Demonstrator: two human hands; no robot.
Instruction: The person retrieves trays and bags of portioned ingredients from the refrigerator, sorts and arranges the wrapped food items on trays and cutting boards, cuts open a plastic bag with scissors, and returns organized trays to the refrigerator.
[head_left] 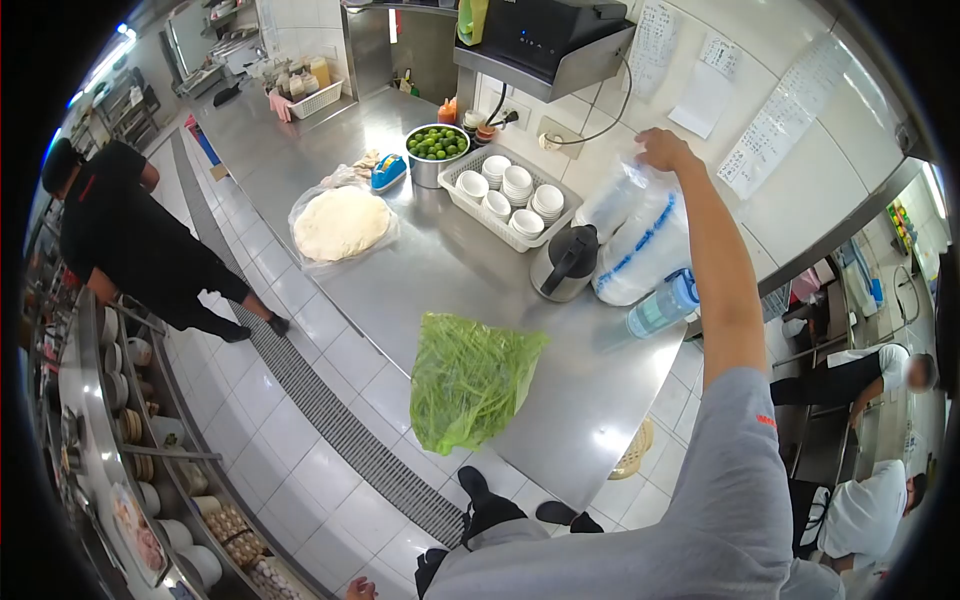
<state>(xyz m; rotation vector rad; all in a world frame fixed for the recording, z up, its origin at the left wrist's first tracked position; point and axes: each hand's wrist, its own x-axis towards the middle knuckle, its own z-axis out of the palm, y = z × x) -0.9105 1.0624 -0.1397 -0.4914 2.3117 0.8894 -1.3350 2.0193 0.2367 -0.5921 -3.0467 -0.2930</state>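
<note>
My right hand point(662, 150) reaches out at full arm's length to the wall side of the steel counter. Its fingers are closed at the top of a clear plastic bag point(615, 195). Right beside that lies a thick bundle of clear plastic with a blue stripe point(645, 245). My left hand point(361, 588) shows only in part at the bottom edge, low by my side, fingers loosely apart and nothing seen in them. A green plastic bag of leafy greens point(470, 380) lies at the counter's near edge. Below the bundle are a steel jug point(566, 264) and a blue water bottle point(664, 305).
Along the steel counter point(400, 290) stand a crate of white cups point(510, 200), a pot of limes point(437, 148), a blue tape dispenser point(388, 172) and bagged dough point(342, 223). A person in black point(140, 235) stands left, across a floor grate point(320, 400). Other people are at right.
</note>
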